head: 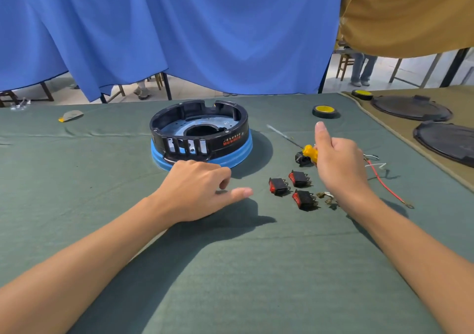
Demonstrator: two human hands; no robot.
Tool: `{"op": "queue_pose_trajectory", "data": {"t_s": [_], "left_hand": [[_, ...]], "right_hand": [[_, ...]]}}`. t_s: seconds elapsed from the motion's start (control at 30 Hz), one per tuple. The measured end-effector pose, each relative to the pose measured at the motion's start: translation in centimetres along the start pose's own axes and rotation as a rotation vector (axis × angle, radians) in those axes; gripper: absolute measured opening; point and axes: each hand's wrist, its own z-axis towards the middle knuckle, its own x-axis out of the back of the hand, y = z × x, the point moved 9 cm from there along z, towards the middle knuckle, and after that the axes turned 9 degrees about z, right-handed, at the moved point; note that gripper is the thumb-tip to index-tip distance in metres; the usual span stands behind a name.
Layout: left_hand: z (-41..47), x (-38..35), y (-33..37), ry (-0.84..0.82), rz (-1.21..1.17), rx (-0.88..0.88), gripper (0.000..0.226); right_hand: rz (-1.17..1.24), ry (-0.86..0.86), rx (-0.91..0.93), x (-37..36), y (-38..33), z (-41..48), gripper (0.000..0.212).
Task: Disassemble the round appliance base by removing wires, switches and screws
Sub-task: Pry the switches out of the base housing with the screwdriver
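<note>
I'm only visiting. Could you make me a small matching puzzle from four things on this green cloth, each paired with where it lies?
Things:
1. round base
2. switches
3. tape roll
4. red wire

Places:
A. far side, beyond the screwdriver
B. to the right of the right hand
C. between the two hands
D. just beyond the left hand

Pairs: 1-D, 2-C, 3-A, 4-B
</note>
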Motion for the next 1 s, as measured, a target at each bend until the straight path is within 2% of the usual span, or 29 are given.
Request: {"op": "queue_pose_trajectory", "data": {"t_s": [0.2,0.37,0.53,0.7,0.83,1.0], "left_hand": [[-1.8,-1.2,-0.8,-0.131,0.131,0.03,0.063],[-0.5,-1.2,0.6,-0.157,-0.057,0.07,0.049],[1.6,-2.3,4.5,-0.257,-0.304,0.022,0.043],[3.2,-2.2,6.3,-0.18,-0.554,0.103,0.043],[3.1,-2.1,6.3,-0.171,-0.648,0.153,0.042],[2.4,-2.6,6.6,-0.231,-0.609,0.134,0.052]], "right_hand": [[-0.11,0.009,0.245,-0.3,-2.1,-1.0,0.061],[-0.102,0.034,0.272,0.1,-1.9,-1.3,0.06],[-0.102,0.051,0.284,0.7,-1.9,-1.5,0.06],[-0.093,0.057,0.283,0.8,-1.7,-1.4,0.06],[-0.101,0.074,0.29,1.0,-1.6,-1.2,0.06],[-0.106,0.061,0.281,0.9,-1.4,-1.0,0.06]]}}
